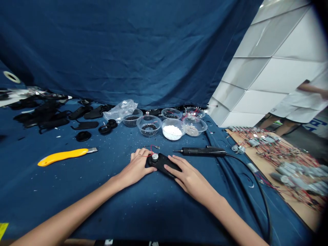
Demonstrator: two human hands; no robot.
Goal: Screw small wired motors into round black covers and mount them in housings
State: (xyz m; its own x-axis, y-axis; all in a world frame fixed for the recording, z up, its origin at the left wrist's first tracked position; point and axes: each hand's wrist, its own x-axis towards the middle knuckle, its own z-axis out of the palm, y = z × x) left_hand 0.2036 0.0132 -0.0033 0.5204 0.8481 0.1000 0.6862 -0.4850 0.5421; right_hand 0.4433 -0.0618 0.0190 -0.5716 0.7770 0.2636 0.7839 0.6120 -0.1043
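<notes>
Both my hands hold a black plastic casing (162, 164) on the blue cloth. My left hand (137, 167) grips its near-left end, beside a small silver motor (155, 157) set into the casing. Thin red wires (151, 153) run from the motor across my left fingers. My right hand (190, 177) lies over the casing's right end. Its underside is hidden. Just beyond my right fingers lies a black pen-shaped electric tool (202, 151) with a dark cord, perhaps a soldering iron. A yellow utility knife (65, 156) lies farther left.
Clear plastic bowls (149, 125) of small black parts and white granules stand beyond my hands. Black plastic parts (51, 116) lie at the left. A wooden board (276, 164) at the right bears several wired motors. A person in a white coat (299, 102) stands beyond it.
</notes>
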